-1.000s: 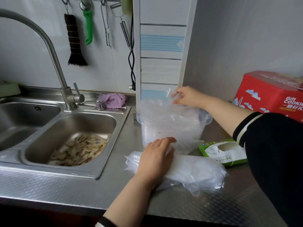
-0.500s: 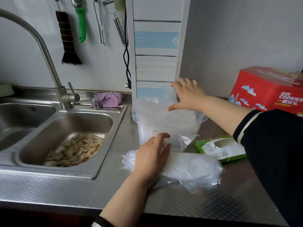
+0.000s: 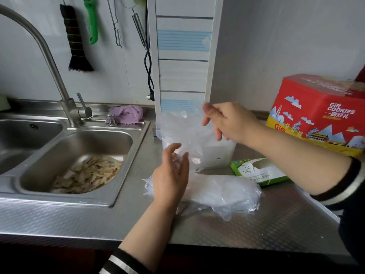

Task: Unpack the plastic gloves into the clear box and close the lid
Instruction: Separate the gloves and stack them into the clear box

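Already the plastic gloves are out of their packaging: most lie in a loose heap on the bench, just in front of the clear box, and a crumpled, filmy bunch rises out of the box's open top. That bunch stands up above the rim, so I judge it is only partly stuffed in and would stop a lid from seating; no lid can be made out in this view.

Both hands sit at the box for that reason, it seems. The left hand is raised just in front of the box, fingers straight and slightly spread, fingertips against the hanging film, as if steadying or gathering it; it pinches nothing that I can see. The right hand hovers over the box's right side, fingers loosely bent and parted; whether it holds a bit of film between thumb and finger I cannot tell, since the plastic is nearly invisible there.

Right of the box lies the green glove carton, flat on the bench with its window up, probably set aside as emptied. Farther right stands a red cookie tin. Left of the box is the steel sink, with pale peelings in its basin, a tap behind it and a purple cloth on its back ledge.
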Available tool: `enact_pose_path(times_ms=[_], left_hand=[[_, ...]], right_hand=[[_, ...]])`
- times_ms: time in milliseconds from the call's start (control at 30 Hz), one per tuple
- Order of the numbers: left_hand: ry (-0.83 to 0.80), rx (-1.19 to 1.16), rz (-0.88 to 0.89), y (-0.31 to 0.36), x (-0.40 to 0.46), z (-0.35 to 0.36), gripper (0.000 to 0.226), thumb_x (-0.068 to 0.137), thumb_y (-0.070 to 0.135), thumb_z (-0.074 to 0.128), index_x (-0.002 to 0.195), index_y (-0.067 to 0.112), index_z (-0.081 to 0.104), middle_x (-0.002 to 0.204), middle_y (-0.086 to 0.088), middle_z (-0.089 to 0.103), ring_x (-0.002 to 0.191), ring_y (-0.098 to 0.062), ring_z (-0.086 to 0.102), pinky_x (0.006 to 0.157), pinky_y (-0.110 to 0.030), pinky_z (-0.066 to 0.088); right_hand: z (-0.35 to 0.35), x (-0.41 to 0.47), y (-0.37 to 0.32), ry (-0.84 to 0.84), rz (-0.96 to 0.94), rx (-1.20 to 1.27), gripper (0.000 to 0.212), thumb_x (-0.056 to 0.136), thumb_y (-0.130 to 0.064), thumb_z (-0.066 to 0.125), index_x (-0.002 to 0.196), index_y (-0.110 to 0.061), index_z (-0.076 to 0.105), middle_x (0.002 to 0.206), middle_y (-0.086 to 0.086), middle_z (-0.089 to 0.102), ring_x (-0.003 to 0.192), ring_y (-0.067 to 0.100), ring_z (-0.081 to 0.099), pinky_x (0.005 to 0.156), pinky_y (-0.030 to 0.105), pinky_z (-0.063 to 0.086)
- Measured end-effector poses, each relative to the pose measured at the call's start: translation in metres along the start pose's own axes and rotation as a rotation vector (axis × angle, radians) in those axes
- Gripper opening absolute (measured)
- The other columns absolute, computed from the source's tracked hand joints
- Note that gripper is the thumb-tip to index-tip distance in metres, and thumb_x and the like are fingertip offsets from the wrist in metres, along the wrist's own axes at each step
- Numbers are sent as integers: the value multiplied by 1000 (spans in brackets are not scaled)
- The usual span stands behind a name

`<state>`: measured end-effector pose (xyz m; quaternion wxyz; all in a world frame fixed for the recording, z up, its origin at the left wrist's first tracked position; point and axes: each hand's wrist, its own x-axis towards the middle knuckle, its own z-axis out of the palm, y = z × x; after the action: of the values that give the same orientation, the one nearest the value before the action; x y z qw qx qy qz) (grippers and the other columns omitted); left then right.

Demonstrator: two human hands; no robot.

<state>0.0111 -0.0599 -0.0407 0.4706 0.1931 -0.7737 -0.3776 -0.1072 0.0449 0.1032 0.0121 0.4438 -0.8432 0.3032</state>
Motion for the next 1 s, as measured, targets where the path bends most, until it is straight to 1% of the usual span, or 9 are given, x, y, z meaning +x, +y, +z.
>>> enact_pose_path(times_ms=[100,234,334,400,534,667,767,901,1001], left_hand=[[104,-9,18,2,1,-1,32,86,54,45,114,39,37,84,6,65,77,-31,66,63,-30,44],[122,28,111,0,-1,0,36,86,52,48,116,35,38,87,7,63,70,-22,63,61,-25,39],[111,4,159,-1,-1,1,39,84,48,55,116,32,41,99,2,67,81,-14,63,62,-25,47],[129,-4,212,-1,0,2,39,83,43,58,116,29,42,102,7,60,83,-11,59,63,-21,44],[163,-51,289,-8,3,4,32,88,25,57,117,22,45,94,7,51,72,-9,52,63,-28,49],[217,-33,374,-10,5,4,24,90,14,54,114,15,48,85,-7,54,68,-9,47,62,-20,42],[212,-35,367,-10,5,4,23,91,14,52,114,16,48,84,-6,54,67,-8,47,58,-20,42],[164,-27,359,-10,4,3,22,90,14,53,111,18,49,85,4,49,68,-5,46,58,-20,42],[80,1,401,-6,3,2,20,88,14,52,107,19,49,84,8,47,69,-3,45,62,-15,39]], right_hand=[[8,-11,-9,-185,155,-19,61,84,-74,25,106,-26,56,66,-3,71,49,12,63,60,27,42],[28,-12,-9,-244,227,260,62,87,-57,55,137,-25,35,91,1,73,73,16,71,66,32,56],[35,-7,-8,-162,152,397,43,92,-26,64,130,-22,44,87,3,74,71,15,70,67,30,55],[33,-1,-11,-141,39,471,24,95,-7,57,116,-18,55,82,3,72,64,11,67,64,23,52],[9,18,-26,-39,-147,555,26,95,9,44,96,-10,62,74,-8,68,53,2,60,58,18,52],[-36,40,-36,103,-267,617,35,92,13,43,90,-13,66,82,-14,72,53,4,57,48,18,41],[-57,53,-28,221,-261,758,37,92,10,42,93,-17,67,83,-13,72,54,2,54,54,22,36],[-48,62,3,305,-65,804,35,92,5,44,92,-19,70,84,-12,73,60,4,59,53,21,39],[-25,59,31,228,142,774,15,93,-10,57,96,-17,70,87,-4,72,59,9,60,47,21,37]])
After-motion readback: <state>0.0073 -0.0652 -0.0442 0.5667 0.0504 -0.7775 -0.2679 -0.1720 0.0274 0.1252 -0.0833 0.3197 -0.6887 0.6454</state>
